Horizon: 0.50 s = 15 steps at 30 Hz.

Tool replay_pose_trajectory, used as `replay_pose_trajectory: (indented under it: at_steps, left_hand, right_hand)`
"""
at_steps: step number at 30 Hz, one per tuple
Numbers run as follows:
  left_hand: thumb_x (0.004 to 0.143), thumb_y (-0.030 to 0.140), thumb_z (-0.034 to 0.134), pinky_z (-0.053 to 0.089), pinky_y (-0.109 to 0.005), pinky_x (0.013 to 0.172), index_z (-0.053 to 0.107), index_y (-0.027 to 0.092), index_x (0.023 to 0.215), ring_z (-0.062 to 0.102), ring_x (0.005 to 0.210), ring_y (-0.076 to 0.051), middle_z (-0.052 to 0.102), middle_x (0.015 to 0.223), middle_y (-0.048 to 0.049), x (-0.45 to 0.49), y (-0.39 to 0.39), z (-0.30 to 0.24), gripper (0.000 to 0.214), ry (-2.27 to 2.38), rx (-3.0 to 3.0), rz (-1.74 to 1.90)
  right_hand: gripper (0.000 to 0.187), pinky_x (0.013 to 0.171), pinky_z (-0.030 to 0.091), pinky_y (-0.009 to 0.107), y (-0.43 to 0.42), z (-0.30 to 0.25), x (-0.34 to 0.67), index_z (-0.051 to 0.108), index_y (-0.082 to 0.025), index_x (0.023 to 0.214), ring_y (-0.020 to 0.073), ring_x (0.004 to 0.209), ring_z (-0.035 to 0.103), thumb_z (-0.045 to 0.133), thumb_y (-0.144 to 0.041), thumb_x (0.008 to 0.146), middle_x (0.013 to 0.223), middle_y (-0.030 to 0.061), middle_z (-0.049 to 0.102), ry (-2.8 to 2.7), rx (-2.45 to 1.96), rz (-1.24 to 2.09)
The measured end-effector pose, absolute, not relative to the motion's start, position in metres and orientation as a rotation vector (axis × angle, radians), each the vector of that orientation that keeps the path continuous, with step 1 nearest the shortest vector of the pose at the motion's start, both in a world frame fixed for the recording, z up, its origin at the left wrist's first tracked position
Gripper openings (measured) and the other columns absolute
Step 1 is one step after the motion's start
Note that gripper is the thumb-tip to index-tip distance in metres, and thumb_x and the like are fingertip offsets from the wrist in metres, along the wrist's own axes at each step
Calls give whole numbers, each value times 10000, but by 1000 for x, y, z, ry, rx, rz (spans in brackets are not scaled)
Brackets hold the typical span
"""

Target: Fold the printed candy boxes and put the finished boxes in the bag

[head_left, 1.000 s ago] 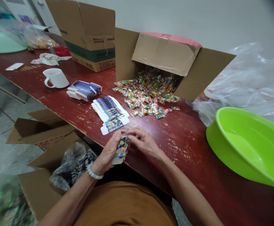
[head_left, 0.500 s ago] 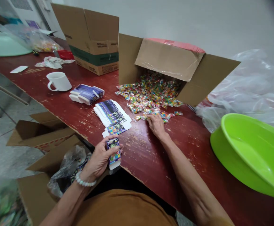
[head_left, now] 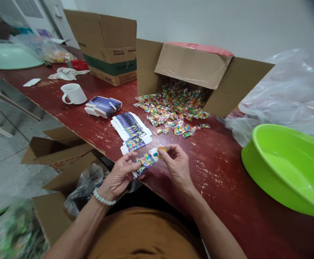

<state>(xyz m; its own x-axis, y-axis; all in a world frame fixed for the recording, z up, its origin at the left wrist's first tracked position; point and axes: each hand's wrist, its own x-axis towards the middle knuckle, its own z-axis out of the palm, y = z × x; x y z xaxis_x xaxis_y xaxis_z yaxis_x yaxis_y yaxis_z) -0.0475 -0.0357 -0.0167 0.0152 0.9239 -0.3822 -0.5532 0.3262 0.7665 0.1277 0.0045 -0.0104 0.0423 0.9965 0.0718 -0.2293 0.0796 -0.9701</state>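
Observation:
My left hand (head_left: 122,173) is closed around a small printed carton (head_left: 145,161), purple with bright pictures, tilted so its end points to the right. Between the thumb and fingers of my right hand (head_left: 177,163) is a wrapped candy (head_left: 160,150), yellow and teal in a clear wrapper, right at the carton's end. Whether part of the candy is inside the carton cannot be made out. Just beyond the hands lies a fanned stack of flat cartons (head_left: 131,126). Past it, wrapped candies (head_left: 170,117) spill from a cardboard box (head_left: 190,66) lying on its side.
A green basin (head_left: 286,172) stands at the right, beside clear plastic bags (head_left: 283,97). At the left are more folded cartons (head_left: 103,105), a white mug (head_left: 74,94) and a tall cardboard box (head_left: 110,50). Open boxes (head_left: 47,216) sit below the red table's (head_left: 210,169) edge.
My right hand has come back from the candy pile with a wrapped candy to the carton. My left hand has turned the carton from upright to slanting right.

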Motion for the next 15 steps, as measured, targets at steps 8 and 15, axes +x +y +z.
replay_pose_trajectory:
  at_steps: [8, 15]
  left_hand:
    - [660, 130, 834, 596, -316, 705, 636, 150, 1066, 732, 756, -213, 743, 976, -102, -30, -56, -15, 452, 739, 624, 925]
    - [687, 108, 756, 597, -287, 649, 602, 197, 1079, 691, 723, -164, 687, 929, -23, -24, -52, -7, 430, 763, 775, 970]
  right_hand:
    - [222, 625, 507, 268, -2, -9, 131, 648, -228, 950, 145, 675, 615, 752, -319, 776, 765, -22, 648, -1229, -1037, 1103]
    - [168, 908, 498, 378, -7, -15, 144, 722, -222, 798, 229, 991, 635, 694, -378, 852, 962, 58, 677, -1525, -1078, 1014]
